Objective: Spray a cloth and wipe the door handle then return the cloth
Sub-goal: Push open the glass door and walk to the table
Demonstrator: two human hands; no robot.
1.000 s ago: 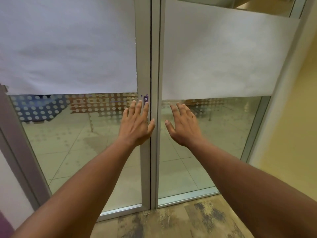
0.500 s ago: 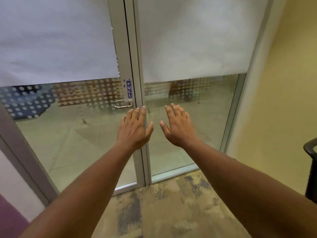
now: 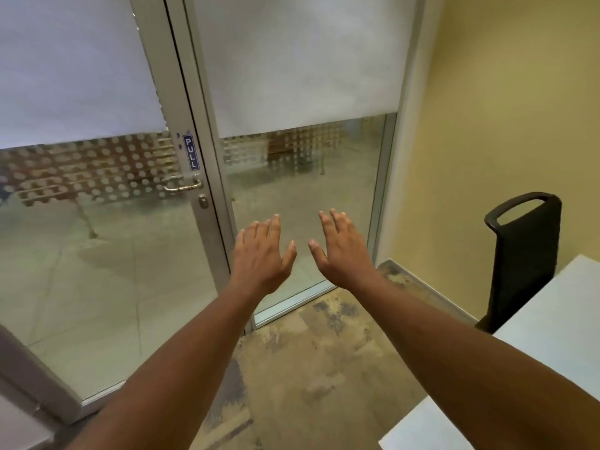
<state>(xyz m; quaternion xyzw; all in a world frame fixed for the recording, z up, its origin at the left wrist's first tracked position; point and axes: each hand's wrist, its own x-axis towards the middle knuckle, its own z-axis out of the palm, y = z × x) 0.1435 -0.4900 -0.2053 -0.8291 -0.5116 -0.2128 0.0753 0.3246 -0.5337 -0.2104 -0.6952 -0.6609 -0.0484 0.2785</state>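
Note:
A silver lever door handle (image 3: 181, 186) sits on the metal frame of the glass door (image 3: 97, 254), under a blue PULL sticker (image 3: 190, 151) and above a keyhole (image 3: 203, 201). My left hand (image 3: 261, 254) and my right hand (image 3: 342, 251) are stretched out side by side in the air, fingers straight and spread, holding nothing. Both hover to the right of and below the handle, apart from it. No cloth or spray bottle shows in the head view.
A fixed glass panel (image 3: 305, 206) with a lowered white blind (image 3: 302, 60) stands right of the door. A yellow wall (image 3: 503, 108) is at the right, with a black chair (image 3: 522, 254) and a white table (image 3: 558, 319) in front of it. Mottled carpet (image 3: 308, 368) covers the floor.
The view has swung right and back from the door, so the handle, chair and table have come into sight. Both hands stay open and have drawn away from the door frame.

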